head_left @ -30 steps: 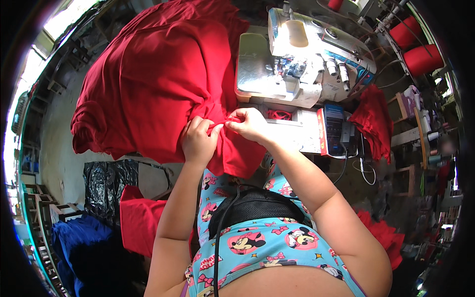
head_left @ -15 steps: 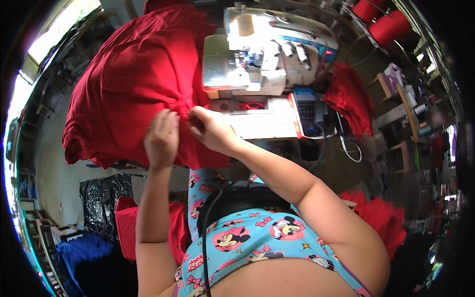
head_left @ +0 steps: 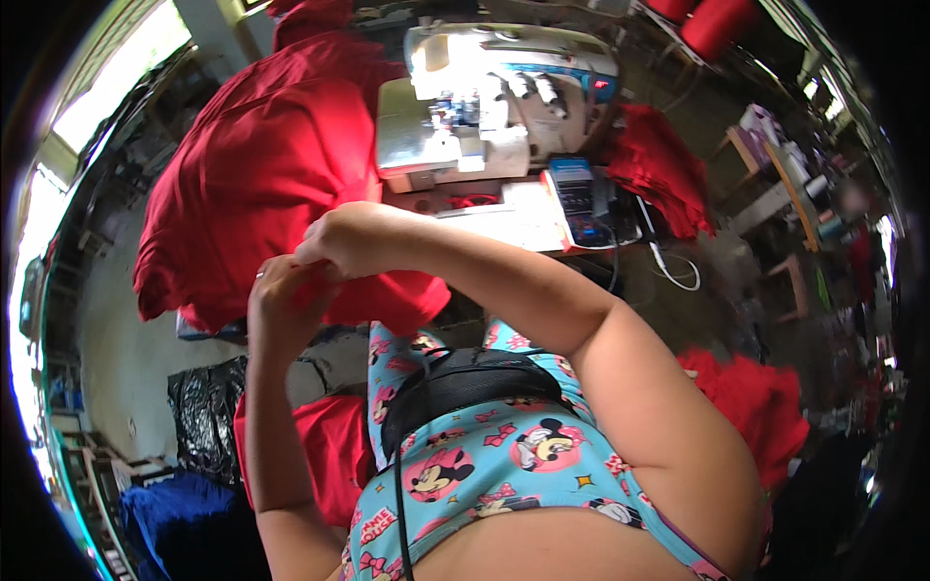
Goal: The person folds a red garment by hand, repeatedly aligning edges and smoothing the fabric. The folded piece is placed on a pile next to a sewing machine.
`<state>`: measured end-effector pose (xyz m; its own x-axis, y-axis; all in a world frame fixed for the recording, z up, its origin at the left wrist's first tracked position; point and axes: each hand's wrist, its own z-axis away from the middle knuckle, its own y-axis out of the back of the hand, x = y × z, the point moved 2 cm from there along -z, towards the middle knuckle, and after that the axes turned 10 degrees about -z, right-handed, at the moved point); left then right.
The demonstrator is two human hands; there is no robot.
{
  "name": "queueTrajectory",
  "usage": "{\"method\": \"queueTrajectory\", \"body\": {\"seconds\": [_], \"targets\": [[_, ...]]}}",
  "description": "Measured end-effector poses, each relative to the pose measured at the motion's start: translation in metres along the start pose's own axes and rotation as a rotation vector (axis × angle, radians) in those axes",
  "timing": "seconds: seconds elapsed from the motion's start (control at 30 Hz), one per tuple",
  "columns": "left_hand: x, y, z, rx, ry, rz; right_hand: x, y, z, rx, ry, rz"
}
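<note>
A large heap of red fabric (head_left: 232, 155) spreads over the left of the work surface and hangs over its front edge. My right hand (head_left: 354, 237) is closed at the near side of the heap, knuckles up, fingertips bent toward the left hand. Just below and left of it, my left hand (head_left: 286, 295) is closed as well, its fingers meeting the right ones. Red cloth shows between and below both hands, and they seem to pinch it together. The exact grip is hidden behind the fingers.
An industrial sewing machine (head_left: 504, 145) with a lit lamp stands right of the heap. A dark control box (head_left: 581, 208) and more red cloth (head_left: 659, 165) lie farther right. Red thread cones (head_left: 722, 29) stand at the back right. Black plastic (head_left: 205, 412) and blue cloth (head_left: 179, 518) are lower left.
Both hands have moved left and come together, the right one now reaching across to the left one. The view has shifted a little, so the machine appears farther left.
</note>
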<state>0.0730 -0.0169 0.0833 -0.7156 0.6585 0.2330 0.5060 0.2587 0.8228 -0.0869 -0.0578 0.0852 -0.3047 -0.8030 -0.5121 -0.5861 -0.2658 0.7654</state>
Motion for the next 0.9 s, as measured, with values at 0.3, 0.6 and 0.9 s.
{"method": "queueTrajectory", "body": {"seconds": [0.3, 0.6, 0.9], "targets": [[0.011, -0.036, 0.019, 0.434, 0.213, 0.080, 0.010, 0.025, 0.006, 0.021, -0.258, -0.296], [0.001, -0.062, 0.025, 0.549, 0.321, 0.206, 0.013, 0.027, 0.012, 0.062, -0.264, -0.302], [-0.057, -0.067, 0.029, 0.369, 0.580, 0.818, -0.005, 0.025, 0.001, 0.296, -0.248, -0.116]]}}
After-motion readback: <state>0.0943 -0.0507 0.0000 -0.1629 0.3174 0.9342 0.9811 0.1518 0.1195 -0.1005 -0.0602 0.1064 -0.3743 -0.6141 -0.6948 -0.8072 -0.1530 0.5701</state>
